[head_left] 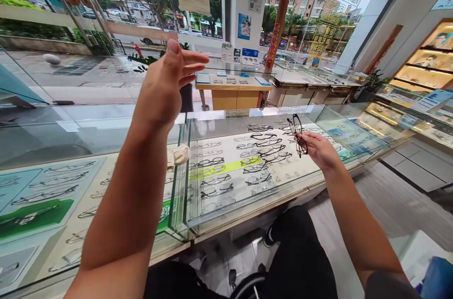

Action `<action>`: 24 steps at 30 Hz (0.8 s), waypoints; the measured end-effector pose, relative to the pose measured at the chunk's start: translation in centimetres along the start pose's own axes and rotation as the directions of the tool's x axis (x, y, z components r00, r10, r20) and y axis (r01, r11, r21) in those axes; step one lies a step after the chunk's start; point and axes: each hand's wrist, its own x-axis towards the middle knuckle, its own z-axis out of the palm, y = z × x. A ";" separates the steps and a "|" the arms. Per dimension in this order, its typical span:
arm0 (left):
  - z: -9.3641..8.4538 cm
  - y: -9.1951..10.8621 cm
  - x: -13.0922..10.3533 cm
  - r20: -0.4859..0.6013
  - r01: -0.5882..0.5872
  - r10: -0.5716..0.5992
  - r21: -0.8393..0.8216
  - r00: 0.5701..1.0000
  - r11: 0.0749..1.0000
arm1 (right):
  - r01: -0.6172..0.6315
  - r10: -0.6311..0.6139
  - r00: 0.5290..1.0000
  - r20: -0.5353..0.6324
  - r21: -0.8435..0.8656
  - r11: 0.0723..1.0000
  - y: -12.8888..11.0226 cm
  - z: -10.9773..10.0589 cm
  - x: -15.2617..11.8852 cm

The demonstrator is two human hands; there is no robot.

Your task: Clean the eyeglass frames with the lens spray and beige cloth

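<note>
A pair of dark-framed eyeglasses (296, 124) is pinched between the thumb and fingers of my right hand (320, 148), held up over the glass display counter (247, 119). The glasses are turned on end, one lens above the other. My left hand (168, 82) is raised in the air on the left, its fingers stretched out and pointing right, with nothing in it. Below it, a crumpled beige cloth (181, 153) lies on the counter glass, partly hidden by my left forearm. Rows of eyeglasses (216, 190) lie inside the case, several on a yellow-green strip (231, 167).
Another glass case (85, 160) with frames on blue and green trays extends to the left. My legs (297, 252) are under the counter's front edge. A wooden display table (235, 96) stands by the window, and lit shelves (424, 61) are at the right.
</note>
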 end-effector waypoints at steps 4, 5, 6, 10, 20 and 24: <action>-0.1 -0.2 0.0 0.000 -0.024 0.024 0.007 1.000 1.000 | -0.054 0.048 0.983 -0.176 -0.032 0.998 0.4 -4.8 1.0; 0.0 -0.2 0.0 -0.007 -0.027 0.028 0.011 1.000 1.000 | -0.086 0.079 0.972 -0.220 -0.020 0.996 0.5 -5.6 1.4; 0.0 -0.2 -0.1 -0.014 -0.033 0.033 0.017 0.999 0.999 | -0.123 0.118 0.957 -0.264 -0.005 0.992 0.5 -6.3 1.7; 0.1 -0.3 -0.2 -0.013 -0.065 0.066 0.075 0.998 0.995 | -0.250 0.255 0.902 -0.349 0.060 0.966 0.8 -8.0 3.1; 0.2 -0.7 -0.2 -0.002 -0.081 0.082 0.120 0.997 0.989 | -0.361 0.396 0.889 -0.229 0.181 0.915 2.1 -7.4 4.5; 0.3 -0.6 -0.2 -0.001 -0.071 0.072 0.116 0.997 0.991 | -0.385 0.412 0.887 -0.208 0.160 0.909 2.9 -6.9 4.9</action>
